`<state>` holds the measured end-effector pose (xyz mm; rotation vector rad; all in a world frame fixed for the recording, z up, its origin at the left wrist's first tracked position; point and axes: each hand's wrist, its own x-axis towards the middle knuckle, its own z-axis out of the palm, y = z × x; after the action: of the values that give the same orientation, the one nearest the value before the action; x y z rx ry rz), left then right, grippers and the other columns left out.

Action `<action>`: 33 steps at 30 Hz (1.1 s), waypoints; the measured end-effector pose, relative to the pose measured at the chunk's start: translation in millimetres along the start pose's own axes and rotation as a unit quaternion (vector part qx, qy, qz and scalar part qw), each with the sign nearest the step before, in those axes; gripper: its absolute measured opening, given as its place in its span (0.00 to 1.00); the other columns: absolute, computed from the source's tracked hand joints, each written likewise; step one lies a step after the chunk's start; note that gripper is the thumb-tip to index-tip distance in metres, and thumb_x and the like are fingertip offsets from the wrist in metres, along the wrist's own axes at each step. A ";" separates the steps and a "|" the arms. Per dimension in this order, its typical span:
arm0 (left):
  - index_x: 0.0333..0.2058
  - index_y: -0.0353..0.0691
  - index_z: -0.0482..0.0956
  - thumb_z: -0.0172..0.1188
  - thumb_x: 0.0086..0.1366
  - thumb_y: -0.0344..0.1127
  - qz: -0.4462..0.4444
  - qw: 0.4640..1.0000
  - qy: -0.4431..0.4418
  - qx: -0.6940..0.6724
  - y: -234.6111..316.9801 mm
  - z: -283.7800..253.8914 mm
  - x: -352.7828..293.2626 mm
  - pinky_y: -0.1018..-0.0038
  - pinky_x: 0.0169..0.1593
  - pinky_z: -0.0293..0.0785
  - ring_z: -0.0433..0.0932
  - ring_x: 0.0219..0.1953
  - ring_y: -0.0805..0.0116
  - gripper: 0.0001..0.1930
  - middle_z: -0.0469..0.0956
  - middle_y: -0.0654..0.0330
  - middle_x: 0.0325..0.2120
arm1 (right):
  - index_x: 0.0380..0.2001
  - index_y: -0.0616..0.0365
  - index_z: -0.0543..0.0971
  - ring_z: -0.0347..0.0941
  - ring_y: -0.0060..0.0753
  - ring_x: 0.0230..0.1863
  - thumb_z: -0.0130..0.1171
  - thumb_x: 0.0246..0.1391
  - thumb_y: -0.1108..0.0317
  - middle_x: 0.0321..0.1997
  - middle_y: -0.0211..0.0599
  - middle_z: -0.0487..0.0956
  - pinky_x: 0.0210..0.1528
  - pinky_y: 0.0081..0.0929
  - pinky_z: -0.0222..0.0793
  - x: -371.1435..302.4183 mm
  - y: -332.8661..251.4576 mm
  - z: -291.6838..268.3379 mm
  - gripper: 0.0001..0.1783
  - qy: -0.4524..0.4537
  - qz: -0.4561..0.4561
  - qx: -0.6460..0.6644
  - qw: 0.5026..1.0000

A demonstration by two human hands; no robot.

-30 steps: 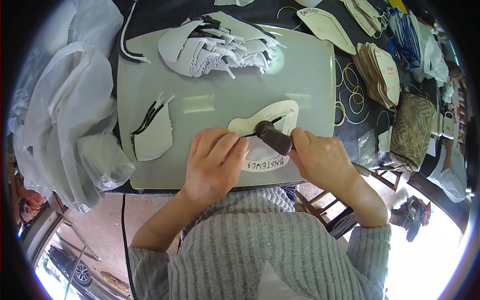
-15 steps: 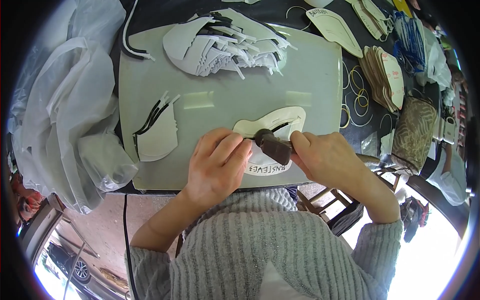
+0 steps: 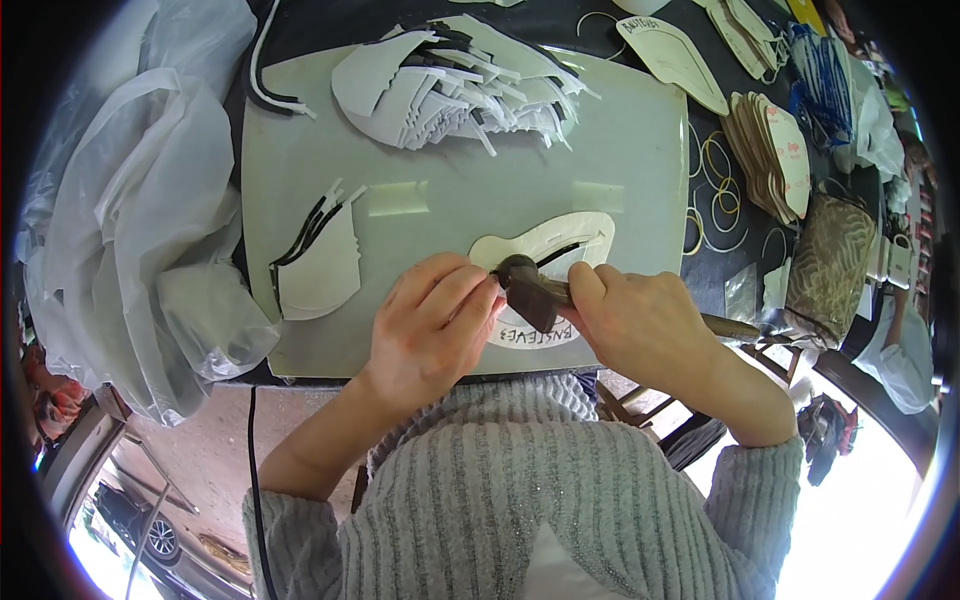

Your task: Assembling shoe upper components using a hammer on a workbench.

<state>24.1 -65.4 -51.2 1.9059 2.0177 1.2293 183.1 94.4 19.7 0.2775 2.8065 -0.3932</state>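
Note:
A cream shaped template lies near the mat's front edge, with dark hand lettering on its near rim. A black strip runs across a white piece within its outline. My right hand is closed around a hammer, whose dark head is at the template's left part, beside my left fingertips. The wooden handle sticks out to the right of the hand. My left hand has its fingers pressed together at the strip's left end; the fingertips partly hide what they pinch.
A grey-green mat covers the table. Stacked white pieces with black strips sit at its far side, another small stack at left. Plastic bags crowd the left; elastic bands, cream pieces and a patterned roll lie right.
The hammer head has shifted slightly left and toward me, and its handle now shows to the right of my hand. My left hand stays nearly in place.

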 end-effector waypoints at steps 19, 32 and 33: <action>0.29 0.34 0.76 0.71 0.49 0.27 0.014 0.998 0.032 0.052 -2.0 2.9 -3.4 0.67 0.41 0.79 0.80 0.39 0.57 0.11 0.77 0.57 0.34 | 0.28 0.58 0.68 0.74 0.34 0.14 0.55 0.62 0.54 0.17 0.33 0.74 0.13 0.29 0.65 4.2 -10.9 7.6 0.18 0.144 0.024 0.052 0.988; 0.36 0.37 0.79 0.67 0.51 0.26 -0.092 0.993 -0.062 -0.032 -8.5 -8.5 36.2 0.67 0.37 0.73 0.76 0.35 0.57 0.13 0.78 0.57 0.34 | 0.30 0.60 0.68 0.73 0.45 0.14 0.59 0.61 0.62 0.14 0.40 0.71 0.17 0.36 0.66 -28.1 19.4 -4.1 0.14 0.196 0.158 0.132 0.959; 0.37 0.39 0.79 0.67 0.51 0.28 -0.100 0.990 -0.097 -0.017 -8.1 -8.8 39.1 0.67 0.36 0.72 0.75 0.35 0.58 0.13 0.78 0.58 0.34 | 0.30 0.60 0.68 0.73 0.45 0.14 0.59 0.61 0.62 0.14 0.40 0.71 0.17 0.36 0.66 -31.8 17.6 -4.3 0.14 0.196 0.164 0.130 0.958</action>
<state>4.4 -34.5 -33.1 1.6864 2.0135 0.9817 215.9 107.6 29.4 0.9618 2.9977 -0.6933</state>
